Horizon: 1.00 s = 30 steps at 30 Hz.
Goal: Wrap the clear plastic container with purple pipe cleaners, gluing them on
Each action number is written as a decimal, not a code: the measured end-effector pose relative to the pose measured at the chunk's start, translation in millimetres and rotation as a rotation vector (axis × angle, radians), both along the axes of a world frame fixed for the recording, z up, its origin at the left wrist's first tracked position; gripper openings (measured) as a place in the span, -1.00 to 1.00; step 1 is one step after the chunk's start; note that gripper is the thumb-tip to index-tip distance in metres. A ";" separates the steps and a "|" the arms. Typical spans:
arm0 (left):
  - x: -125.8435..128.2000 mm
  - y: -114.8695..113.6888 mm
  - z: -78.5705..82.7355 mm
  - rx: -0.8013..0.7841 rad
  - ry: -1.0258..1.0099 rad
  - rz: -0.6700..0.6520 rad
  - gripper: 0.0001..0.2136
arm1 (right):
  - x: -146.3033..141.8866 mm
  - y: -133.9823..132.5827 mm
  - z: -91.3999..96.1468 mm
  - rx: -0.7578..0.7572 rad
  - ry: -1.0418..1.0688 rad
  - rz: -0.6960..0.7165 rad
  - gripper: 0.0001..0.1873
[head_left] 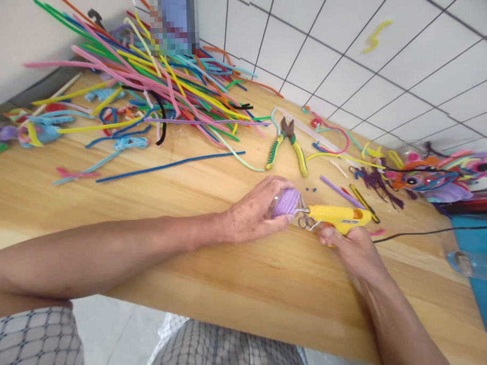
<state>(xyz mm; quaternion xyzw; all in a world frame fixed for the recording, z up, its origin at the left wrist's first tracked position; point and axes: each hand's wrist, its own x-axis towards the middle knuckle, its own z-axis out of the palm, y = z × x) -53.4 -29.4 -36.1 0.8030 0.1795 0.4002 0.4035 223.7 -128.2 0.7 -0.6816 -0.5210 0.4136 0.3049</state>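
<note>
My left hand (254,211) is closed around a small rounded piece wrapped in purple pipe cleaner (286,203), with a bit of clear material showing at its left side. In my right hand (355,248) is a yellow hot glue gun (338,215), its metal nozzle pointing left at the purple piece. The nozzle tip is touching or very near the purple surface; I cannot tell which. Small scissors (306,221) show just behind the nozzle. Beyond my hands lie pliers (288,143) with green and yellow handles, jaws spread.
Many coloured pipe cleaners (184,94) are heaped at the back left. A blue pipe cleaner (171,167) lies in front of them. Colourful finished figures (422,173) sit at the right. The glue gun's black cord (417,232) runs right, past a clear bottle (476,264). White tiled wall (326,41) stands behind.
</note>
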 end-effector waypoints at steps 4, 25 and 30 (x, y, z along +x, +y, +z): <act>-0.4 0.0 0.2 0.009 0.002 0.004 -0.56 | 0.4 -0.3 0.4 -0.006 -0.006 0.015 -0.45; 0.4 -0.4 -0.4 0.019 -0.002 0.011 -0.57 | 3.7 -2.2 -7.5 0.028 0.031 -0.016 -0.54; 0.3 -0.3 -0.7 0.027 -0.019 0.010 -0.56 | 2.7 -1.9 -7.9 0.048 0.067 -0.015 -0.58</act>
